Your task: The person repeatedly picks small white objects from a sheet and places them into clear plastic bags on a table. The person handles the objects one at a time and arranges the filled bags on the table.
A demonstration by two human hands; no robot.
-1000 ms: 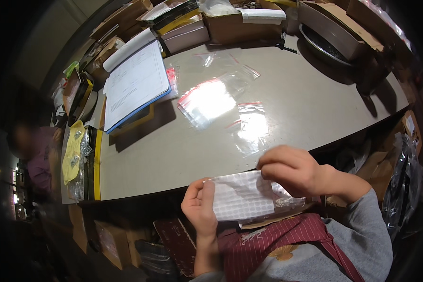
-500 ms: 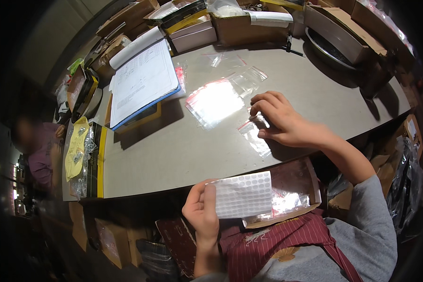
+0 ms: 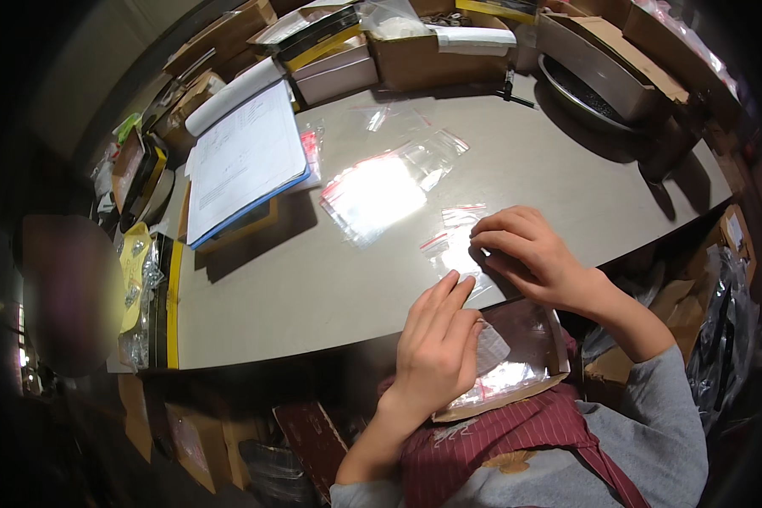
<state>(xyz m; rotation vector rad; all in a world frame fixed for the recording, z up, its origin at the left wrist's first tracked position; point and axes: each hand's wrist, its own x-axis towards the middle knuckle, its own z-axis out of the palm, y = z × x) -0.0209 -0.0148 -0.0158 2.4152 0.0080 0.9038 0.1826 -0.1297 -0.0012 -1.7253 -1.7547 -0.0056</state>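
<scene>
Now brings nearly straight left fingers (image 3: 434,306) to the bags (image 3: 457,245), joining half-curled right fingers (image 3: 508,225), making handling two-handed; cannot tell either grip.

Light falls from above onto the grey table (image 3: 262,305), while the fisheye rim sinks into near-black, heavily so at 8 o'clock. Clear plastic bags (image 3: 381,193) near 12 o'clock burn out to white, and a smaller glare shines from the open box (image 3: 532,328) toward 5 o'clock. Dark shadows pool beneath the clipboard (image 3: 250,161) at 10 o'clock and the round dish (image 3: 586,95) at 2 o'clock. The co-worker (image 3: 69,288) at 9 o'clock is smeared past recognition; lens distortion bows the table's edges
</scene>
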